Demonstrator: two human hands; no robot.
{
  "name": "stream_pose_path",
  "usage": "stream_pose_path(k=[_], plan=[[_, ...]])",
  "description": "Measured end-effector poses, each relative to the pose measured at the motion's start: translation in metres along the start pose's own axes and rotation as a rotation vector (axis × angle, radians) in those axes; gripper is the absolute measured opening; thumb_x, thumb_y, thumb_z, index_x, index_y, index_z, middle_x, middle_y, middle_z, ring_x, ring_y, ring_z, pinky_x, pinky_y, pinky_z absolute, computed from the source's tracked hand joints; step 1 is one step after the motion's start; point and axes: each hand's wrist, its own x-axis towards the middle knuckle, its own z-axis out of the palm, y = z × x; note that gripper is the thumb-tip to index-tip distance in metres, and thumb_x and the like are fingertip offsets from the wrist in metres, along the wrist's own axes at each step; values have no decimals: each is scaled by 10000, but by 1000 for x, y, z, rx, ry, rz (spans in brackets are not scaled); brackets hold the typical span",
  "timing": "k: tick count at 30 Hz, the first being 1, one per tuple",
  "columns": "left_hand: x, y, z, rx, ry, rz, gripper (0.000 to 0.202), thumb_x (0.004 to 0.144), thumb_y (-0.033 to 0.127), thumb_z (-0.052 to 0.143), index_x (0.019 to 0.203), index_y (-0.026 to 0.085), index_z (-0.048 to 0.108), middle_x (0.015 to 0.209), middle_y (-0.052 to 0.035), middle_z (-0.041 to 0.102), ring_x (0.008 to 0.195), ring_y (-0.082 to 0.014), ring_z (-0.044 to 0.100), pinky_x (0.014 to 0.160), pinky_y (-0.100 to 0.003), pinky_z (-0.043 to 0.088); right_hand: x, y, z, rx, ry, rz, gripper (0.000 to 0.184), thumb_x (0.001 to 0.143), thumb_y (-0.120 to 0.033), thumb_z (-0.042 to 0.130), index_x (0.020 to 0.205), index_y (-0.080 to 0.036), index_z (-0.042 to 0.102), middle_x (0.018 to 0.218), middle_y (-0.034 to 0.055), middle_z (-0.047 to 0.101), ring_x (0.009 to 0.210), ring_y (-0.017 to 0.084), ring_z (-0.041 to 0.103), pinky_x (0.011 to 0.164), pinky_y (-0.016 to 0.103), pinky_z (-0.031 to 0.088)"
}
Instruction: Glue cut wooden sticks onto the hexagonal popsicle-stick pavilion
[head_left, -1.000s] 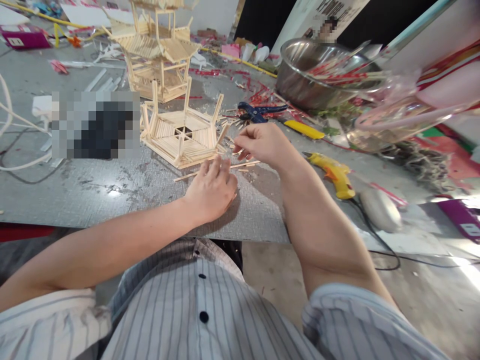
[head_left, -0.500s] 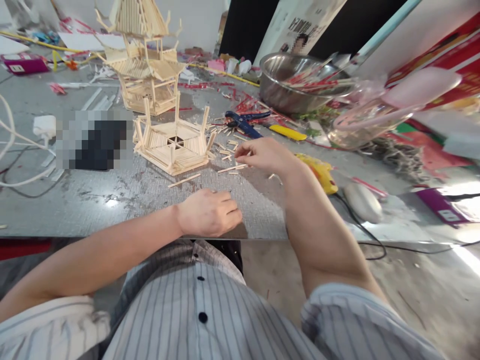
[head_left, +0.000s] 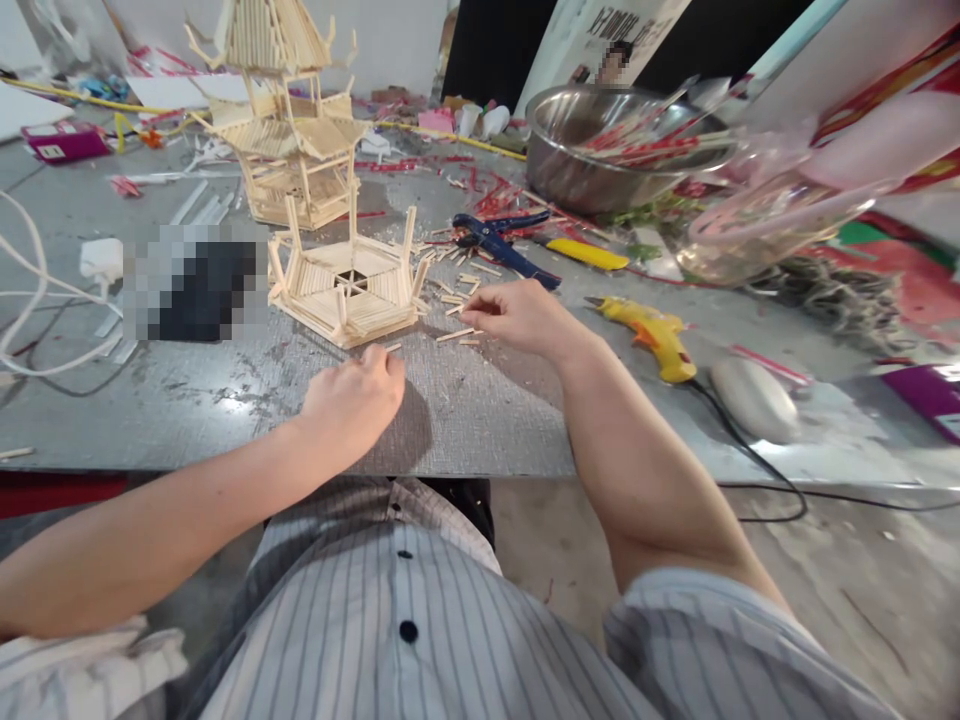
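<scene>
My left hand [head_left: 356, 400] is closed over a thin wooden stick on the tabletop, in front of the hexagonal stick base [head_left: 322, 305]. Only the right end of that stick [head_left: 394, 348] shows past the fingers. To the right, my right hand [head_left: 517, 318] has its fingertips pinched together just above several short cut sticks [head_left: 457, 336]. Whatever is between those fingertips is too small to make out. The base has upright posts around its rim and a dark opening in the middle. Behind it stands a tiered stick pagoda [head_left: 292, 140].
Blue-handled cutters [head_left: 502, 250] and a yellow utility knife [head_left: 585, 252] lie beyond my right hand. A yellow glue gun [head_left: 656, 340] and a white computer mouse [head_left: 754, 400] are to the right. A steel basin [head_left: 562, 160] stands at the back; a blurred dark object [head_left: 202, 290] lies left.
My left hand has moved left and forward, from the table's front edge onto the stick before the base. My right hand stays pinched by the cut pieces. The view has shifted slightly.
</scene>
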Motion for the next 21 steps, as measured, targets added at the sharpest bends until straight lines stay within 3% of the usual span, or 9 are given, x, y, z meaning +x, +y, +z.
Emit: stream_pose_path(k=[7,10,16,21], plan=[[0,-16,11,-26,-183,-95,309,885,42,375,1085,88,606,1045,-178,646,785,-302,713,594,-382,555,1,-4,9,71,-84,-66,165,810,-270,577,770,-153,686,660,15,659,587,108,539,596,241,363],[0,-19,11,-46,-208,-103,326,876,27,379,1121,96,583,1082,-175,645,801,-306,715,605,-387,554,1,-6,12,85,-108,-76,159,806,-262,582,766,-146,683,654,14,654,579,101,533,604,242,362],[-8,-20,16,-50,-95,-136,242,935,125,390,1061,105,595,959,-142,672,698,-312,707,520,-375,511,-2,-15,16,88,-114,-101,178,826,-271,576,749,-148,679,622,6,630,564,99,520,596,242,344],[-20,-29,17,-53,51,-134,240,952,221,424,917,143,648,784,-89,692,627,-244,677,496,-295,441,-4,-28,34,76,-50,-169,212,854,-258,562,915,-140,727,740,34,700,629,113,565,632,237,377]])
